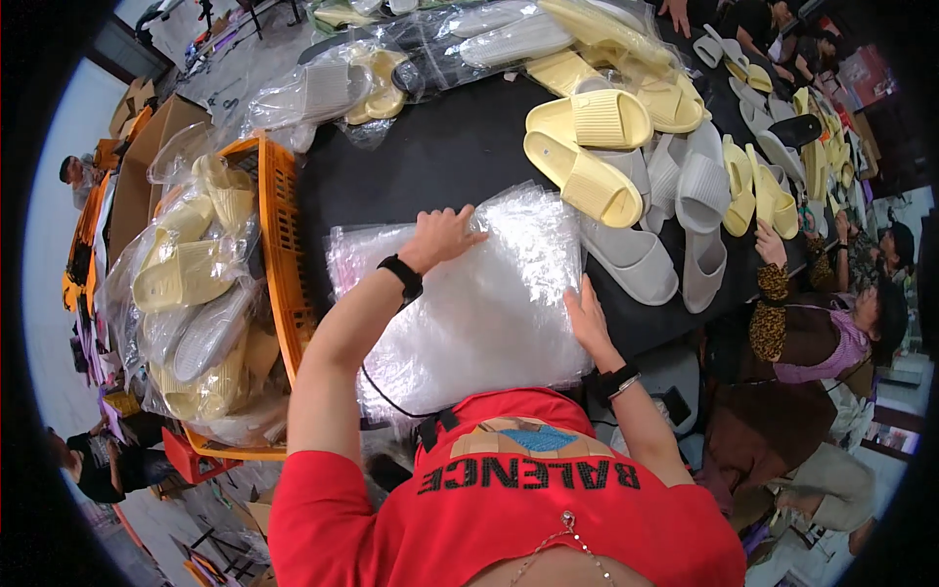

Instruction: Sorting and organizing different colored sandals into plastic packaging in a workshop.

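We rest our left hand point(436, 240) on the far part of the stack of clear bags point(460, 323), which lies flat on the worktop point(411, 161); whether its bent fingers pinch a bag, we cannot tell. Our right hand point(590, 321), fingers extended and gripping nothing, is at the stack's right edge. Most of the stack lies nearer our body than the left hand; its long axis is unclear. Yellow slippers point(597, 119) lie beyond the stack's far right corner.

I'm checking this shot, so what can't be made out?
Head view:
Clear plastic pile: layer count, lost in glare; part of its near edge, hidden by red shirt.
Left hand: whether it pinches plastic, too small.
Orange crate: floor, covered by bagged slippers.
Co-worker's hand: cut off by the top edge.
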Available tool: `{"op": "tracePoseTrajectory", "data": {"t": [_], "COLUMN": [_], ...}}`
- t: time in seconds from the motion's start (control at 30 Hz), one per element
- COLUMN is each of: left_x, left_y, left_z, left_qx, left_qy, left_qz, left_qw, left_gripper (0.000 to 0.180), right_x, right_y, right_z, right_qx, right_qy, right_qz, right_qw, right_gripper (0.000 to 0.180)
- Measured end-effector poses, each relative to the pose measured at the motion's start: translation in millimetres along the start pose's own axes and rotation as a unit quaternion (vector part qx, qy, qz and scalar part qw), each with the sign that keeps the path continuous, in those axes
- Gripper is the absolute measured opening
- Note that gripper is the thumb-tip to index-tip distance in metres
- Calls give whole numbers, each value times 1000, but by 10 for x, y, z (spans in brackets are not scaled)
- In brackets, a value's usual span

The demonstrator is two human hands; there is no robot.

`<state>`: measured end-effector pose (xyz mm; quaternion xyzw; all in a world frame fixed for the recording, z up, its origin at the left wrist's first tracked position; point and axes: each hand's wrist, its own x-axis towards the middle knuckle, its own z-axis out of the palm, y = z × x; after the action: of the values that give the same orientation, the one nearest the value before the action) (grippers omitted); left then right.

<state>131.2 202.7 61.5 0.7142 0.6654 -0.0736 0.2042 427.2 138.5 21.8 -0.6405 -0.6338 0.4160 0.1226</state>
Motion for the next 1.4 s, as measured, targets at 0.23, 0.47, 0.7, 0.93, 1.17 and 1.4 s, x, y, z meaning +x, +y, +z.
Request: {"op": "tracePoseTrajectory", "data": {"t": [0.23,0.47,0.7,0.93,1.17,1.4], "left_x": [107,244,457,494,411,109], "left_y": [-211,-166,238,121,35,-618], "left_z": [10,-71,34,159,42,-156], "left_qx": [9,-83,-206,-238,-204,-125], "left_qy": [-16,62,-24,29,-75,-52], "left_qz": [-8,52,154,38,130,46], "left_qw": [1000,993,966,970,967,990], "left_gripper": [58,68,68,69,74,82], "right_x": [82,134,117,105,303,293], "right_y": [-231,-143,-15,-197,-317,-424], "right_z": [17,65,16,-19,17,30], "right_qx": [-66,-54,3,52,20,-148], "right_qy": [-24,-23,-39,4,-57,40], "right_qz": [25,0,-41,-5,-36,-152], "right_qw": [997,998,998,999,998,976], "right_gripper": [66,67,78,84,89,69]}}
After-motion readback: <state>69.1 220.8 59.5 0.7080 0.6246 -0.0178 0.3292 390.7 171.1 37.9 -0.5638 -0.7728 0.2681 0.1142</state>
